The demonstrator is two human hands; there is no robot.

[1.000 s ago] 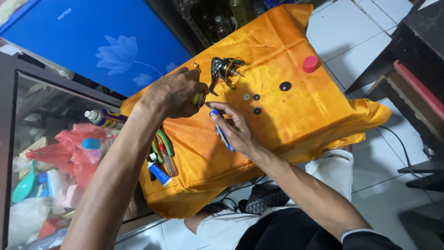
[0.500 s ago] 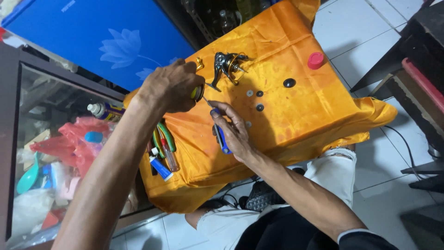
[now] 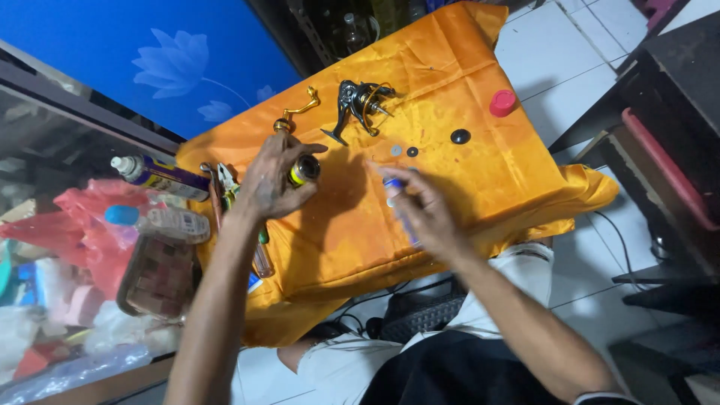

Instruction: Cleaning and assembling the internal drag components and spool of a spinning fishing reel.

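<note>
While a spray can (image 3: pixel 161 175) lies at far left, my left hand (image 3: pixel 274 180) pinches the yellow-banded spool (image 3: pixel 304 170). Upper centre, the fishing reel body (image 3: pixel 360 101) sits stripped on the orange-draped counter (image 3: pixel 480 187), reassembly undone. My right hand (image 3: pixel 424 214) is blurred around a blue tool (image 3: pixel 393 184); I cannot tell its grip.

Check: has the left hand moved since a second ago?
Yes. The left hand pulled back from the reel body toward the person, holding the spool.
</note>
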